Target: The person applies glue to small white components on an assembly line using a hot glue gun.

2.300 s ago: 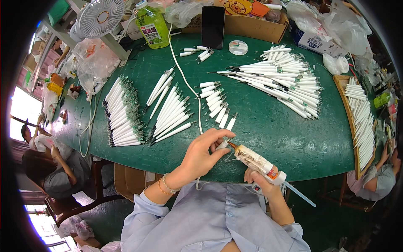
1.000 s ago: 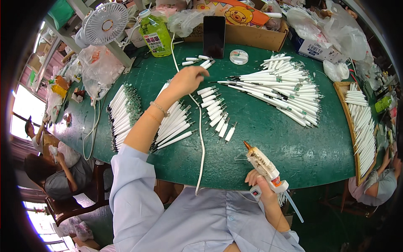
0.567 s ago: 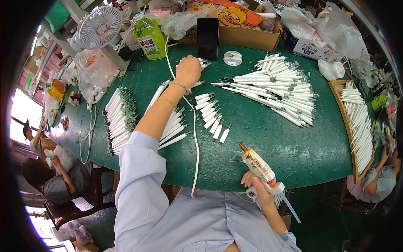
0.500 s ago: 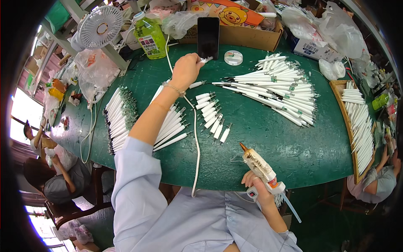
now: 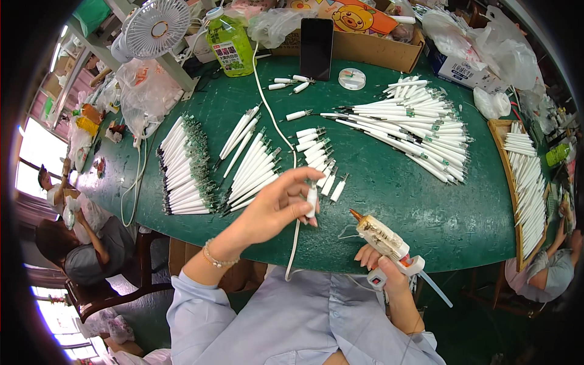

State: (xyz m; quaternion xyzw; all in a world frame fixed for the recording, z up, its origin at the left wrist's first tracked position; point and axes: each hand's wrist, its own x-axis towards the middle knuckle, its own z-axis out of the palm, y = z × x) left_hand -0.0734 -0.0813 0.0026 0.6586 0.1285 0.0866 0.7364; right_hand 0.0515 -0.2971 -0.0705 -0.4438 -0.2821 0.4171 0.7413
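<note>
My left hand [image 5: 267,210] is over the near middle of the table, its thumb and fingers pinched on a short white tube [image 5: 312,201]. Just beyond it runs a slanting row of similar short white tubes [image 5: 311,145] with thin leads at their ends; the hand covers part of that row. My right hand [image 5: 392,274] is wrapped round a hot glue gun [image 5: 383,236] at the table's front edge. The gun's copper-coloured nozzle points up and left, and a translucent glue stick [image 5: 437,289] sticks out of its back.
Long white sticks lie in a fanned pile [image 5: 413,131] and in bundles at the left [image 5: 185,167]. A white cable [image 5: 267,100] crosses the table. Behind stand a phone [image 5: 316,48], a green liquid bottle [image 5: 231,48] and a fan [image 5: 159,29]. A wooden tray [image 5: 508,176] borders the right.
My left hand has come back from near the phone toward me, with a short white tube in its fingers. The right hand still grips the glue gun. The view has shifted slightly.
</note>
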